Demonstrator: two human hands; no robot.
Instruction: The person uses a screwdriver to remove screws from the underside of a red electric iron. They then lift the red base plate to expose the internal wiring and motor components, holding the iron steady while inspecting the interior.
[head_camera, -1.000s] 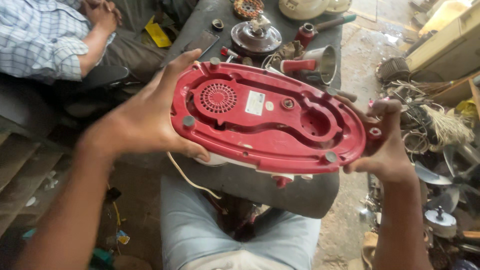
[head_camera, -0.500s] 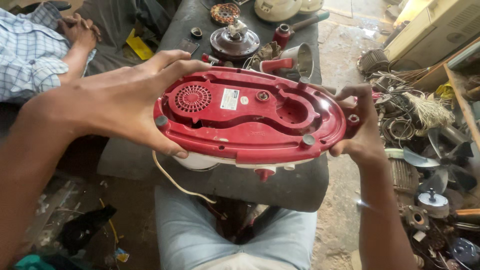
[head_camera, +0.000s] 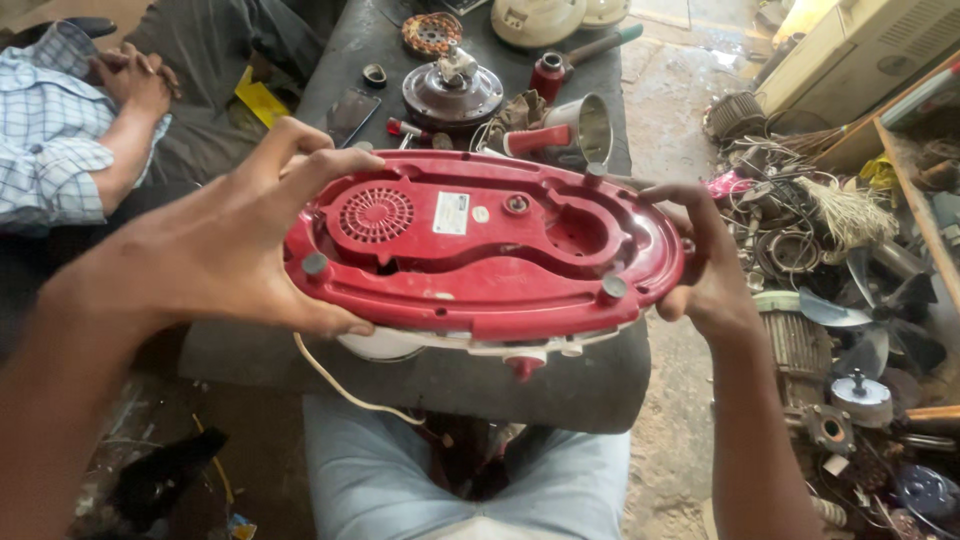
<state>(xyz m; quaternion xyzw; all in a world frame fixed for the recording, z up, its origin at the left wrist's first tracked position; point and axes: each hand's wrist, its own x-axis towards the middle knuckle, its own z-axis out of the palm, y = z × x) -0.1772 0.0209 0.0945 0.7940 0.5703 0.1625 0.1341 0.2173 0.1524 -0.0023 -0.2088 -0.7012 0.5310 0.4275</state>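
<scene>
Currently inspecting red oval appliance base (head_camera: 490, 250) flipped underside-up, raised over bench's near edge, left hand (head_camera: 230, 250) spread gripping its left end, right hand (head_camera: 705, 270) pinching right rim; next probably needs steady hold for screw access.

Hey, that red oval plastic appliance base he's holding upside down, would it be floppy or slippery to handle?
The red oval plastic appliance base probably stays stiff: it spans between the left hand and right hand without sagging. Its glossy shell may be slippery. The white cord dangling below looks floppy and could snag.
</scene>
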